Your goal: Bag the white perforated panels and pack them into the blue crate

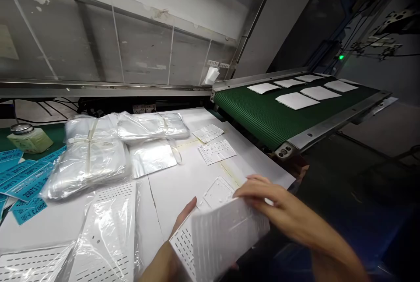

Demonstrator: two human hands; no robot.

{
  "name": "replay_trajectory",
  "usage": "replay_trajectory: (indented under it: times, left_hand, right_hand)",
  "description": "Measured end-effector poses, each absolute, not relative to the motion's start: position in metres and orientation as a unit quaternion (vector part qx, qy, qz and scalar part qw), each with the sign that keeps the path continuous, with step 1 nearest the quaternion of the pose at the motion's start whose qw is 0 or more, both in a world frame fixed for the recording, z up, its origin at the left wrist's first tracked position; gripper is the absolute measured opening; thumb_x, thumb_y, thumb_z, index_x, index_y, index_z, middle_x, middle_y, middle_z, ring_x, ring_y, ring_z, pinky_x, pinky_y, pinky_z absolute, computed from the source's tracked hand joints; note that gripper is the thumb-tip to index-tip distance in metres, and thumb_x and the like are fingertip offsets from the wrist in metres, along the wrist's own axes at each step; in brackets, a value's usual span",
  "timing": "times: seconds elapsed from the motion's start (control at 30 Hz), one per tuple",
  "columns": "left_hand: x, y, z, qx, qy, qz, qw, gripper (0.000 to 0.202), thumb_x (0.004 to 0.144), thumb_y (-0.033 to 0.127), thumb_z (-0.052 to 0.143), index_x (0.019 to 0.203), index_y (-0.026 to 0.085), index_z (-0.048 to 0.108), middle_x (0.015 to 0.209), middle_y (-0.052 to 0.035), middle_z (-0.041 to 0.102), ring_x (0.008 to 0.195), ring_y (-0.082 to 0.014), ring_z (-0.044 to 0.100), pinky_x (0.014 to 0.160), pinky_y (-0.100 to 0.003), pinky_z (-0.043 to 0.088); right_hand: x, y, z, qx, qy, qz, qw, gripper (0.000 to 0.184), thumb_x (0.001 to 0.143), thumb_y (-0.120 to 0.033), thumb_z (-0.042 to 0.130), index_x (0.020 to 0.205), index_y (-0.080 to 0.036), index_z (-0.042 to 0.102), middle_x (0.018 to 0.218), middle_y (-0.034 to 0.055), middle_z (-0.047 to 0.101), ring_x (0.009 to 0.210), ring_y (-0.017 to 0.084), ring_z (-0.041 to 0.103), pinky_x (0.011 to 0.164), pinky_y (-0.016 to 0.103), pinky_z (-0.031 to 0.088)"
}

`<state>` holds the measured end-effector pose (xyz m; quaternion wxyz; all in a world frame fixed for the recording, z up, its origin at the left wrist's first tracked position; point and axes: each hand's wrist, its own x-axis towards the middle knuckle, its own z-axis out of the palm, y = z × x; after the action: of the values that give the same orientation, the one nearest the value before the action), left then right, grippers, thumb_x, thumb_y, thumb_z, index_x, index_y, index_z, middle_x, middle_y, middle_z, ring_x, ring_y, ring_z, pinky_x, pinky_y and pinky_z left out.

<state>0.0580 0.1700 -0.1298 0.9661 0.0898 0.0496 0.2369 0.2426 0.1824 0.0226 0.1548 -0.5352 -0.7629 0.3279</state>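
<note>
My left hand [167,258] grips the near left edge of a white perforated panel [218,238], with its thumb up along the panel's side. My right hand [275,201] holds the panel's far edge, fingers curled over it. The panel is tilted and slightly blurred, and it hides the table below it. Just behind it, a white panel with cut-outs [218,193] lies flat on the white table top [183,185]. To the left lies a perforated panel inside a clear plastic bag [108,238].
Bundles of clear plastic bags [88,157] and a silvery bag [151,157] lie on the table, with printed sheets [216,151] beyond. Blue labels [22,177] and a bottle [29,137] sit left. A green conveyor belt [278,113] carries white sheets [297,100] at the right.
</note>
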Motion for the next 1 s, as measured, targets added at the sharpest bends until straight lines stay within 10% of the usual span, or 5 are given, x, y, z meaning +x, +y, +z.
replay_trajectory:
  times: [0.17, 0.43, 0.63, 0.8, 1.0]
  left_hand:
    - [0.060, 0.165, -0.137, 0.142, -0.051, 0.179, 0.972, 0.111, 0.058, 0.086, 0.038, 0.132, 0.003, 0.040, 0.116, -0.0221, 0.059, 0.096, -0.0394, 0.059, 0.095, -0.052, 0.027]
    - [0.048, 0.176, -0.153, 0.104, 0.070, 0.319, 0.939, 0.063, 0.077, 0.049, 0.048, 0.125, 0.009, 0.051, 0.109, -0.0149, 0.066, 0.111, -0.0349, 0.053, 0.099, -0.044, 0.030]
    - [0.046, 0.177, -0.112, 0.324, 0.158, 0.415, 0.835, 0.069, 0.073, 0.040, 0.058, 0.134, 0.015, 0.040, 0.123, -0.0123, 0.058, 0.118, -0.0348, 0.047, 0.097, -0.044, 0.035]
    - [0.029, 0.177, -0.076, 0.587, 0.375, 0.448, 0.560, 0.058, 0.076, 0.038, 0.063, 0.129, 0.023, 0.045, 0.127, -0.0079, 0.053, 0.117, -0.0291, 0.046, 0.099, -0.039, 0.036]
    - [0.033, 0.176, -0.100, 0.517, 0.423, 0.521, 0.532, 0.044, 0.070, 0.037, 0.068, 0.108, 0.018, 0.054, 0.090, -0.0054, 0.066, 0.082, -0.0235, 0.060, 0.073, -0.032, 0.048]
  right_hand:
    - [0.198, 0.211, 0.027, -0.402, -0.879, 0.256, 0.010, 0.031, 0.090, -0.021, 0.042, 0.094, -0.032, 0.071, 0.095, -0.0018, 0.068, 0.097, 0.020, 0.054, 0.094, 0.041, 0.034]
    - [0.199, 0.142, -0.078, -0.687, -0.417, 0.307, 0.510, 0.070, 0.078, -0.053, 0.056, 0.137, -0.026, 0.031, 0.135, 0.0117, 0.045, 0.120, 0.030, 0.046, 0.096, 0.047, 0.040]
    - [0.187, 0.142, -0.112, -0.459, -0.340, 0.663, 0.484, 0.075, 0.063, -0.055, 0.071, 0.125, -0.019, 0.045, 0.112, 0.0136, 0.064, 0.105, 0.033, 0.058, 0.087, 0.046, 0.045]
    - [0.191, 0.167, -0.104, -0.417, -0.427, 0.616, 0.515, 0.065, 0.064, -0.047, 0.074, 0.117, -0.020, 0.047, 0.106, 0.0114, 0.065, 0.097, 0.031, 0.061, 0.082, 0.041, 0.048]
    - [0.181, 0.167, -0.137, -0.510, -0.482, 0.499, 0.508, 0.061, 0.071, -0.049, 0.067, 0.119, -0.021, 0.042, 0.105, 0.0108, 0.064, 0.098, 0.027, 0.061, 0.084, 0.037, 0.047]
